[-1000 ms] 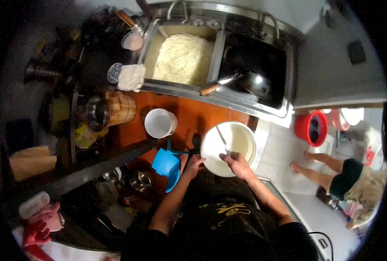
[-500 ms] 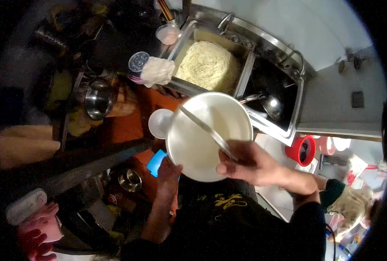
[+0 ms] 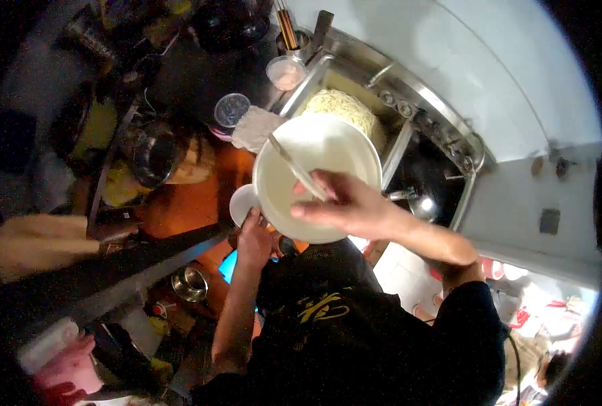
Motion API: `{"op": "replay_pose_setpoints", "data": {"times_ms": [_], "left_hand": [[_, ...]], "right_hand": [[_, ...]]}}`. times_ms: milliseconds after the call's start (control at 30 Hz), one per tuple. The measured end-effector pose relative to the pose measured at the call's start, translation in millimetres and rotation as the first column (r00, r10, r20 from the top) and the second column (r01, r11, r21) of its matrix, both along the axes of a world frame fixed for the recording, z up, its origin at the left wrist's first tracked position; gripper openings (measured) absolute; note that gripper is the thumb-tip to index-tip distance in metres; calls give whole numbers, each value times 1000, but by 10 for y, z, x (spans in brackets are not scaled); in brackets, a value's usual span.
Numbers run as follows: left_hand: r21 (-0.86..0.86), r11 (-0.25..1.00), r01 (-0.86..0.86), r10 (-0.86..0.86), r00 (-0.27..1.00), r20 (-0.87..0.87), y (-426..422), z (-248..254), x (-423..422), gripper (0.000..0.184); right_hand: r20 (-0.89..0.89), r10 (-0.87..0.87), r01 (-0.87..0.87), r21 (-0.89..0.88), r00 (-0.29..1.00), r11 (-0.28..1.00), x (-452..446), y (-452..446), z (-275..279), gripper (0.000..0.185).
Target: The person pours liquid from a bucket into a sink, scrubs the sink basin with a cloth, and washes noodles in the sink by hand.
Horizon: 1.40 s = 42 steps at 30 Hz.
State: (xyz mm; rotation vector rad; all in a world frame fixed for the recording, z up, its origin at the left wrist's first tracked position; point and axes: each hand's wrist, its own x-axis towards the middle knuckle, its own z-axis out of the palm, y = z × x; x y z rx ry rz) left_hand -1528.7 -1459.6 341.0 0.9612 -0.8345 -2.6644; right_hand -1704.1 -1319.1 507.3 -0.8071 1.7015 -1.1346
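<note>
In front of my body stands a wide white pot (image 3: 345,227) with a smooth pale inside; I cannot tell what it stands on. Over its opening, my right hand (image 3: 331,199) is closed around a long, flat metal utensil (image 3: 289,157) that slants up-left to the rim; which kind it is does not show. My left hand (image 3: 253,237) is at the pot's left side, its fingers closed on the near edge of a small white bowl (image 3: 242,201). Behind the pot, a mass of pale noodles (image 3: 341,108) lies in a steel sink basin, partly hidden by the pot.
The steel sink's dark second basin (image 3: 433,166) holds a ladle (image 3: 421,205). To the left are a cloth (image 3: 255,128), clear tubs (image 3: 232,109) and a dark-handled utensil holder (image 3: 292,44). A steel bowl (image 3: 189,283) and a blue item (image 3: 228,266) are lower left.
My left hand has moved from the pot's rim up to the small white bowl. The right hand with the utensil has shifted left and up. The view has tilted, and the pot now covers more of the noodles.
</note>
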Motion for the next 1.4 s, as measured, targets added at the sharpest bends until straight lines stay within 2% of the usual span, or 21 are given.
{"op": "replay_pose_setpoints", "data": {"times_ms": [100,167,233,300,367,400,433,500,600,633,700,767,833,900,933,1033,1067,1167,1233,1300,1400], "left_hand": [[216,976,-8,30,994,-101,-81,-358,-68,58],[204,977,-56,62,998,-20,-25,-339,-74,68],[172,980,-102,105,994,-7,24,-176,-54,74],[195,974,-118,131,990,-56,8,-204,-95,76],[275,955,-107,151,978,-144,37,-279,-76,75],[183,972,-151,163,985,-56,101,-284,-92,72],[80,983,-168,171,985,-33,152,-93,-139,60],[-71,997,-35,39,998,54,155,-60,-210,52],[-203,978,51,-16,986,168,139,-14,-325,57],[-230,971,70,-23,979,203,139,-14,-351,61],[-63,997,35,-16,960,280,102,119,-411,70],[-137,990,-37,56,988,140,180,-82,-397,75],[-244,970,9,35,984,175,140,-125,-392,79],[-207,977,-50,77,989,126,140,-109,-412,80],[-212,976,-48,74,990,118,163,-136,-410,80],[-315,938,145,-47,953,299,130,-215,-353,75],[-232,962,142,-66,949,307,81,-120,-340,70],[-236,972,22,24,982,189,64,-9,-243,52],[-43,992,-120,122,992,46,210,-309,-252,44],[-9,994,-108,107,976,190,180,-280,-246,30],[-16,993,-116,117,988,100,185,-290,-217,30]], "right_hand": [[-5,68,-67,64,998,996,-152,-87,-4,61],[18,341,-335,249,940,909,-227,-220,121,62],[-348,470,-486,44,812,873,-96,-210,-248,52],[-681,512,-677,32,524,735,-287,-341,-391,42],[-473,516,-546,83,715,833,-825,-967,-373,37],[-368,474,-468,114,800,877,-1094,-1278,-362,34],[-549,492,-497,153,676,854,-1325,-1621,-695,31],[-353,750,-632,404,559,661,-1633,-2261,-1706,34],[-400,888,-581,676,228,453,-1600,-2736,-2754,57],[-399,897,-539,721,191,436,-1494,-2795,-2792,61],[-471,847,-574,634,245,518,-1491,-2793,-3783,59],[-397,917,-571,759,-26,313,-1339,-2851,-3706,50],[-482,865,-564,757,-142,329,-1334,-2896,-3775,32],[-405,912,-632,694,55,346,-1484,-2959,-3729,25],[-411,854,-631,580,320,515,-1533,-2899,-3623,20],[-342,830,-662,500,442,558,-1769,-3053,-2861,23],[-336,800,-641,480,497,599,-1889,-3071,-2647,22],[-573,533,-452,292,623,843,-2281,-2793,-1927,24],[-433,197,-233,-29,879,972,-2161,-2193,-1197,29],[-450,89,-160,-123,889,979,-2074,-1579,-642,29],[-394,85,-131,-91,915,987,-1529,-848,-221,27]]}}
